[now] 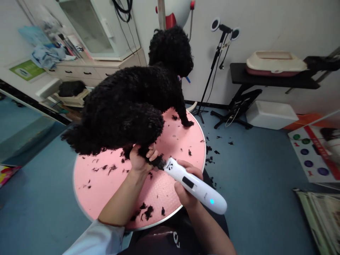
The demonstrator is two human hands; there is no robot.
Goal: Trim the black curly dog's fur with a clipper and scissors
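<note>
On the round pink counter [170, 191] was a curly black dog [127, 95], its furry back paw [154, 161] pinched in the left hand [138, 161], while the right hand [186, 197] gripped a long white plastic clipper [200, 191] that slanted up-left to that paw.
</note>
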